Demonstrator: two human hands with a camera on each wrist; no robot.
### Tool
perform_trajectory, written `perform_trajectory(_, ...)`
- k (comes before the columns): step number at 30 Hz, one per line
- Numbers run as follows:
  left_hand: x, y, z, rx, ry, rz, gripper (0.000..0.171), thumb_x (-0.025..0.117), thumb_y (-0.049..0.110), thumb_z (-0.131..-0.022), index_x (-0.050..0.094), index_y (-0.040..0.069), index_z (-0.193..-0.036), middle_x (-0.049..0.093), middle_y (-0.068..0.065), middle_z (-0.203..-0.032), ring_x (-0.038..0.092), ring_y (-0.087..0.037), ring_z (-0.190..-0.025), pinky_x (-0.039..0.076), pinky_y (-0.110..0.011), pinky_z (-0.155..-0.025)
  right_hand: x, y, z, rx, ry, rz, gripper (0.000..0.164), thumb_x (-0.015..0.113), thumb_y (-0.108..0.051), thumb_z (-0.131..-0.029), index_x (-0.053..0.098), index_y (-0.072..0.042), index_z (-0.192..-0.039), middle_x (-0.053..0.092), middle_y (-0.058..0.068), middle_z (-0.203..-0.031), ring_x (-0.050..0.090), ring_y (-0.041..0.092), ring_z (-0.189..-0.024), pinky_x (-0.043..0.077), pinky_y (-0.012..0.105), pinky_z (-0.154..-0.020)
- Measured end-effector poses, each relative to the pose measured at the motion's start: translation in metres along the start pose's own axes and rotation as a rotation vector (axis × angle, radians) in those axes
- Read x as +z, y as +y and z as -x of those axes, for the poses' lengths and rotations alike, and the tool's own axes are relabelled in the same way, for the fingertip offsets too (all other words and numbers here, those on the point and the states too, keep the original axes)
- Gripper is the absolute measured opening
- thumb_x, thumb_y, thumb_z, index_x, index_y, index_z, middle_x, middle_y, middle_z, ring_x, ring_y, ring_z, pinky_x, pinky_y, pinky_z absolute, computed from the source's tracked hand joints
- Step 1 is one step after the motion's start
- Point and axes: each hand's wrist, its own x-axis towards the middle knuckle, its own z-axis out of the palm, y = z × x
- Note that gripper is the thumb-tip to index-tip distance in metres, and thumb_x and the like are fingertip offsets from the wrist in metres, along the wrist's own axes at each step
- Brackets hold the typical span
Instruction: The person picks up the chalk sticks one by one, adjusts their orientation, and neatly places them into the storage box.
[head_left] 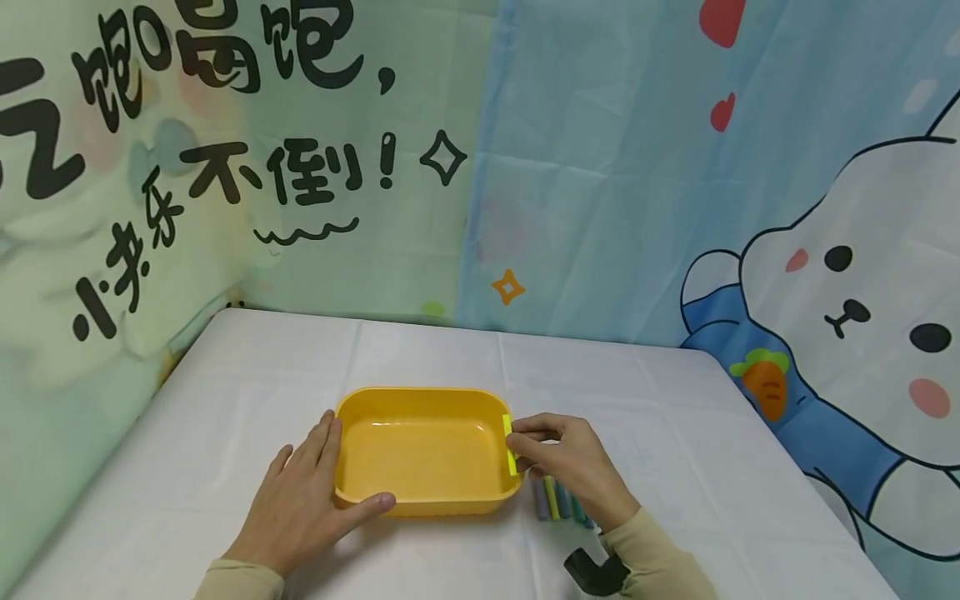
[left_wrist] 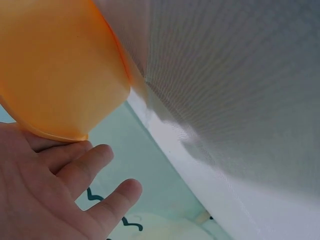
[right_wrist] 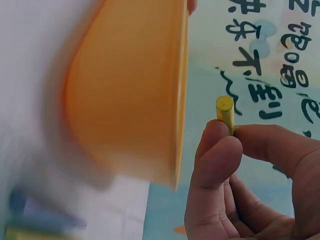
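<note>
A yellow tray with raised walls stands on the white-covered table. Along its left side lies my left hand, fairly straight fingers touching the wall and the thumb reaching along the near rim. In the left wrist view these fingers are spread, some against the tray. My right hand pinches a thin yellow stick, round like a chalk or crayon, at the tray's right rim. The right wrist view shows the stick's flat end poking up from between thumb and fingertips, apart from the tray wall.
Several coloured sticks, purple, yellow, blue and green, lie side by side right of the tray, partly under my right hand. A black curved piece shows by the right sleeve. Printed cloth hangs behind the table.
</note>
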Motion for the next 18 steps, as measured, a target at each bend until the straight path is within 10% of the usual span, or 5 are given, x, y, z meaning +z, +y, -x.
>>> perform_trajectory(18, 0.000, 0.001, -0.002, -0.021, -0.019, 0.008, 0.120, 0.052, 0.085, -0.083, 0.026, -0.007, -0.156, 0.030, -0.021, -0.162, 0.039, -0.035, -0.144, 0.028, -0.060, -0.116, 0.049, -0.014, -0.002, -0.039, -0.098, -0.207, 0.039, 0.077, -0.019, -0.090, 0.069, 0.004, -0.119, 0.071, 0.016, -0.097, 0.070, 0.024, -0.078, 0.060, 0.035, -0.069)
